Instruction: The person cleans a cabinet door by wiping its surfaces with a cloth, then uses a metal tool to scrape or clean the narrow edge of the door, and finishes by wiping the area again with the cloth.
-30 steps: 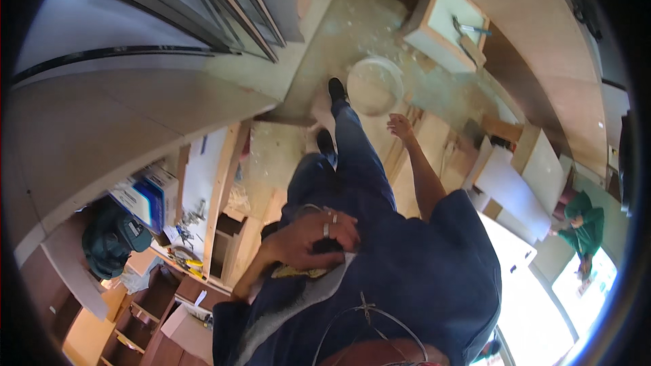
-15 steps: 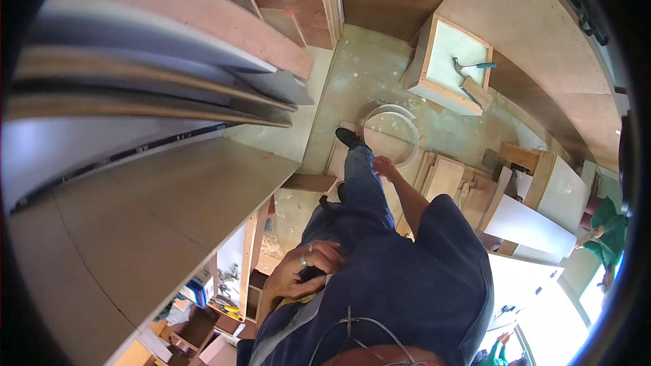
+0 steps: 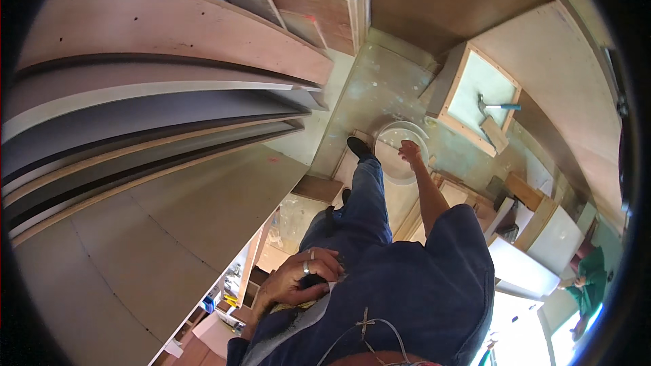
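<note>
My left hand [image 3: 308, 276], with a ring on a finger, rests against the front of my dark blue shirt [image 3: 413, 291], its fingers curled in. Whatever they may grip there is hidden. My right arm stretches forward, and my right hand [image 3: 409, 152] is over a round pale hoop or tub [image 3: 386, 171] on the floor. Its fingers are bent inward; nothing can be made out in them, and I cannot tell whether they touch the round thing. Beyond it to the right, a claw hammer [image 3: 500, 106] with a blue-tipped handle and a wooden block [image 3: 494, 134] lie on a white wood-framed box [image 3: 475, 85].
Stacked boards and panels [image 3: 169, 30] fill the left, above a brown worktop [image 3: 135, 244]. Wooden pieces and white panels [image 3: 522, 264] stand at the right. A person in green [image 3: 590, 278] is at the far right. My shoe [image 3: 359, 147] is beside the round thing.
My right hand has moved forward from beside my leg to over the round thing. My left hand stays against my shirt. The whole view has shifted a little.
</note>
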`<state>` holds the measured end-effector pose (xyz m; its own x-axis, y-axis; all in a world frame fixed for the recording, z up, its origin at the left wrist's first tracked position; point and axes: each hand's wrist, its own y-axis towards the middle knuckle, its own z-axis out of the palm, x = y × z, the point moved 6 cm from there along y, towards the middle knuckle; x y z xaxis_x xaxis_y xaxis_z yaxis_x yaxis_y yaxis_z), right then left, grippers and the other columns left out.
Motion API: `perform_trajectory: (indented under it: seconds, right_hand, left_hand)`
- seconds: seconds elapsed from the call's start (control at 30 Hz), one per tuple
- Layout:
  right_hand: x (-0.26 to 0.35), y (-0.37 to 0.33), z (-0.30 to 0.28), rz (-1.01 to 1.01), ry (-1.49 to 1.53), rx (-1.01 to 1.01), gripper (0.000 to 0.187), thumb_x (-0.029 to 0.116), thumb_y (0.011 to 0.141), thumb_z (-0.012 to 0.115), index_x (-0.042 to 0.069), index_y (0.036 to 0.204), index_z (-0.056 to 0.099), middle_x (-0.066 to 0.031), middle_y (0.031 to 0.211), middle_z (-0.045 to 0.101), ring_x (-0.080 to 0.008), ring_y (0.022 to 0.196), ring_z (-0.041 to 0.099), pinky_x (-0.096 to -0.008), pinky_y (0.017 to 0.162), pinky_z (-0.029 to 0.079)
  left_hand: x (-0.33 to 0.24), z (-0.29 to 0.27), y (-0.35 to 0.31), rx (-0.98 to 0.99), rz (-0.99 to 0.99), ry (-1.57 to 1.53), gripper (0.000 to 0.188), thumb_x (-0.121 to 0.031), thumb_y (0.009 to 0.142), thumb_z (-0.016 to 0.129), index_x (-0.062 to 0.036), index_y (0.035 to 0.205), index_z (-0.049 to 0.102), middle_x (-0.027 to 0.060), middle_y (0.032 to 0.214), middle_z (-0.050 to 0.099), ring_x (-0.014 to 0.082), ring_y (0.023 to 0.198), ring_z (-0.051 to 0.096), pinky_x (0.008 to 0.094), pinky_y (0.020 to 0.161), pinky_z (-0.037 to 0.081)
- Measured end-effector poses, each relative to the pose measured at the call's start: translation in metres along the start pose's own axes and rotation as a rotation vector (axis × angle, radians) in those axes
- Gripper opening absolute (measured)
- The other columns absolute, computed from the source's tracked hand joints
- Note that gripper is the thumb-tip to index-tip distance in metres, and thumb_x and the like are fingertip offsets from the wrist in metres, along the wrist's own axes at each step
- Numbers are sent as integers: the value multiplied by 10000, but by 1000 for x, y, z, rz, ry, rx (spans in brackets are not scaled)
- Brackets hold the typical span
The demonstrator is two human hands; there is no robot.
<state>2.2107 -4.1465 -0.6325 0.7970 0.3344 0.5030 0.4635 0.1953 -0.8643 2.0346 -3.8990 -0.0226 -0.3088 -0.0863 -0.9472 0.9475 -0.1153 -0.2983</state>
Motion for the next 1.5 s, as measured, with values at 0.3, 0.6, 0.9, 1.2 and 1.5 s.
perform_trajectory:
  seconds: [0.3,0.6,0.9,1.2,1.5]
  right_hand:
    - [-6,49,103,-254,-65,259,340,218,899,699,77,1200,631,-60,905,694,-166,745,674,-302,568,537]
    - [84,-10,177,-244,-197,318,333,329,984,633,93,1219,645,-86,928,716,-151,702,685,-293,564,548]
    - [167,28,72,-773,-572,298,107,266,946,631,171,940,681,-57,807,689,-165,638,668,-330,540,538]
    - [320,150,140,-130,-609,164,178,252,954,636,140,1090,656,-61,873,693,-182,696,670,-353,577,528]
    - [397,240,182,126,-151,583,228,288,984,611,122,1136,648,-74,867,677,-165,689,640,-278,535,507]
  left_hand:
    - [-11,-48,-32,-354,103,-75,157,30,866,635,-55,994,669,125,1022,690,292,1073,667,542,1104,412]
    - [-22,-107,-42,-473,98,233,175,-31,897,698,-37,1070,675,119,1058,688,249,1023,658,350,925,493]
    - [-14,-152,27,-216,138,427,215,-161,923,708,-73,1115,672,131,1089,684,321,1048,650,405,926,497]
    - [-23,-238,170,-415,-40,456,232,-172,925,708,-65,1129,673,152,1091,696,341,1066,648,416,924,499]
    - [-39,-317,310,-713,-321,392,235,-97,897,714,-69,1122,651,145,1105,695,370,1053,642,446,924,491]
